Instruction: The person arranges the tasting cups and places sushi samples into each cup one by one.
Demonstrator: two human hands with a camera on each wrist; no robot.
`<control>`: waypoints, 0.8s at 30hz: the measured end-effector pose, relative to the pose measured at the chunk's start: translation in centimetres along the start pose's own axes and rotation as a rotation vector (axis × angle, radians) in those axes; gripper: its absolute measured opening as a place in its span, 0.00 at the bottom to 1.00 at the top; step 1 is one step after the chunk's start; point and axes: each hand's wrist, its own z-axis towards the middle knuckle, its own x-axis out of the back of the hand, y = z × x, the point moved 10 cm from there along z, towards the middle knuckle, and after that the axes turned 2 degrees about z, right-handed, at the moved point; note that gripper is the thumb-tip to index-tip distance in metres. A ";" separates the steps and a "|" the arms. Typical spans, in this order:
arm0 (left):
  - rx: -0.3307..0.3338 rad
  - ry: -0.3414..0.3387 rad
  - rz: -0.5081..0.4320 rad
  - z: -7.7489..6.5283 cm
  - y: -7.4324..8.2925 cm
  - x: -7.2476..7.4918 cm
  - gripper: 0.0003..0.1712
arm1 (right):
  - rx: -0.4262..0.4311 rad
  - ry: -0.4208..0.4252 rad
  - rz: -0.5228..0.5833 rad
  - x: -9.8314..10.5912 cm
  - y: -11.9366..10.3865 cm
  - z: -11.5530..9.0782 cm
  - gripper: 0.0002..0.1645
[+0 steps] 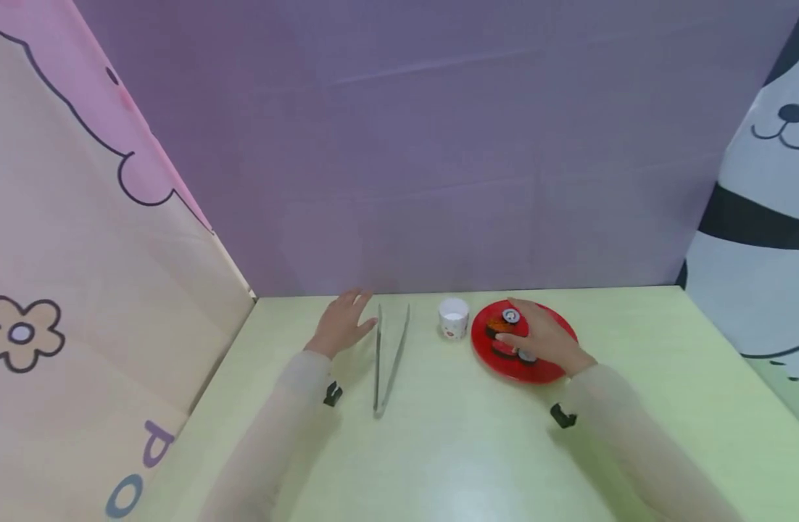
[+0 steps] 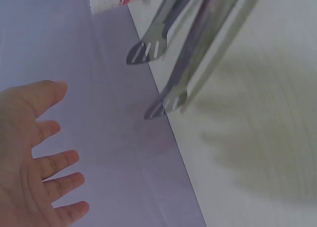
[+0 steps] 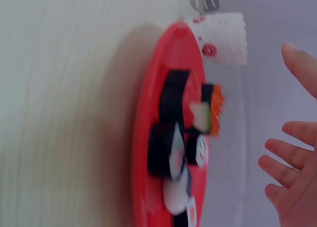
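Note:
My left hand (image 1: 343, 323) hovers beside the left arm of a pair of metal tongs (image 1: 377, 362), its fingers spread and relaxed. In the left wrist view the palm and fingers (image 2: 52, 190) hold nothing, and the slotted tong tips (image 2: 171, 101) are apart from them. Over a red plate (image 1: 481, 351) reaches my right hand (image 1: 543, 335), holding nothing. Several pieces of sushi lie on the plate, among them a dark-wrapped roll (image 3: 163, 150) and one topped with orange roe (image 3: 216, 108). In the head view the right hand covers part of the plate.
Between the tongs and the plate stands a small white cup (image 1: 453, 319) with red patterns. The pale table (image 1: 452, 449) ends at a purple backdrop (image 1: 406, 167). Printed cloths hang at the left (image 1: 80, 217) and right (image 1: 765, 290).

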 end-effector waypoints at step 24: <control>-0.416 0.087 0.065 4.8 12.4 -3.0 0.16 | -0.031 -0.039 0.139 -6.7 -1.3 5.6 0.51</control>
